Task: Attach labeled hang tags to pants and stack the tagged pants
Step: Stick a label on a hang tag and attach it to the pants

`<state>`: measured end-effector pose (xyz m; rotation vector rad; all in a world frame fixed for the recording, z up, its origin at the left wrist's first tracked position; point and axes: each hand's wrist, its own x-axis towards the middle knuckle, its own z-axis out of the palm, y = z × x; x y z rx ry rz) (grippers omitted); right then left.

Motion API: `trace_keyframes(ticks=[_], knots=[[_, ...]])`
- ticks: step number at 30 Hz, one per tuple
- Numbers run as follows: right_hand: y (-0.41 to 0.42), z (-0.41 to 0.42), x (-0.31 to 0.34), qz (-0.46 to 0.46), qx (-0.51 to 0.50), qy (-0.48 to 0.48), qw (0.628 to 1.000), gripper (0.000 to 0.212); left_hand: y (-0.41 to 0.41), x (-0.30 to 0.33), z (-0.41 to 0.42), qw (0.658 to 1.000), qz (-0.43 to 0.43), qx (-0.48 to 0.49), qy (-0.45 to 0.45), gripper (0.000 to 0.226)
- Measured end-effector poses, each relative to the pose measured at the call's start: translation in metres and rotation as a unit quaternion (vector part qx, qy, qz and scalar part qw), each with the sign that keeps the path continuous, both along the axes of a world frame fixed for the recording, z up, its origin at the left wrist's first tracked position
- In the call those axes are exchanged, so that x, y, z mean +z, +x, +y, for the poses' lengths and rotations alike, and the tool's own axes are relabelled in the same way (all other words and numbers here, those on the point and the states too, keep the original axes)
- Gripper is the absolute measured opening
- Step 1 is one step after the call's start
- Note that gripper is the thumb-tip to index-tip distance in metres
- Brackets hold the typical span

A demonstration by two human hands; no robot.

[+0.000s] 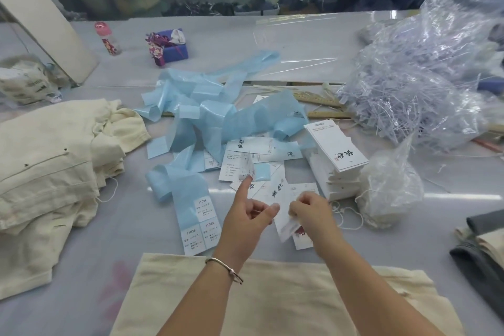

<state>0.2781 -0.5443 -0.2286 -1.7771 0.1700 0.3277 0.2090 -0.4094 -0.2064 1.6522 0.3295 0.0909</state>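
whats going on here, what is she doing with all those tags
A person is preparing hang tags for pants. The right hand pinches a white hang tag, and the left hand points its index finger forward, with a sticker at its tip. Cream pants lie flat in front; a stack of cream pants sits at left.

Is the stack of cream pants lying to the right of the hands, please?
No, the stack of cream pants lies on the table's left side, left of both hands.
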Motion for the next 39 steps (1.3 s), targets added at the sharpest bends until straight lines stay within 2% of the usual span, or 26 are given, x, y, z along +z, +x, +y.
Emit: trace_keyframes(ticks=[5, 11, 16, 21, 25, 27, 29, 31, 32, 34, 36, 39], knots=[[-0.058, -0.017, 0.017, -0.082, 0.055, -0.001, 0.995, 0.021, 0.003, 0.006, -0.026, 0.997, -0.003, -0.037, -0.068, 0.093], [-0.076, -0.023, 0.03, -0.108, 0.021, 0.082, 0.991, 0.028, -0.004, 0.006, -0.035, 0.993, -0.035, -0.027, -0.105, 0.099], [-0.077, -0.025, 0.031, -0.1, -0.01, 0.125, 0.987, 0.04, -0.004, 0.01, -0.032, 0.994, -0.041, -0.026, -0.098, 0.093], [-0.067, -0.02, 0.016, -0.11, -0.065, 0.102, 0.987, 0.037, -0.006, 0.012, -0.026, 0.998, -0.052, -0.007, -0.041, 0.089], [-0.04, -0.014, 0.009, -0.124, -0.123, 0.056, 0.983, 0.027, -0.01, 0.014, -0.016, 0.994, -0.093, 0.042, 0.048, 0.082], [-0.022, -0.013, 0.007, -0.107, -0.109, 0.01, 0.988, 0.02, -0.014, 0.015, -0.007, 0.987, -0.106, 0.072, 0.095, 0.079], [-0.011, -0.014, 0.005, -0.09, -0.04, -0.107, 0.989, 0.009, -0.022, 0.016, 0.003, 0.98, -0.116, 0.092, 0.131, 0.077], [-0.014, -0.014, 0.007, -0.132, 0.02, -0.255, 0.958, 0.015, -0.03, 0.018, 0.014, 0.974, -0.126, 0.097, 0.16, 0.077], [-0.021, -0.012, 0.013, -0.17, 0.023, -0.273, 0.947, 0.017, -0.033, 0.019, 0.019, 0.973, -0.128, 0.096, 0.168, 0.077], [-0.046, -0.004, 0.03, -0.223, 0.021, -0.198, 0.954, 0.017, -0.039, 0.021, 0.026, 0.972, -0.13, 0.092, 0.173, 0.078], [-0.078, 0.005, 0.047, -0.229, 0.064, -0.103, 0.966, 0.022, -0.044, 0.024, 0.027, 0.974, -0.135, 0.08, 0.162, 0.077], [-0.123, 0.017, 0.061, -0.211, 0.147, -0.072, 0.964, 0.042, -0.057, 0.032, 0.022, 0.985, -0.141, 0.028, 0.1, 0.073]])
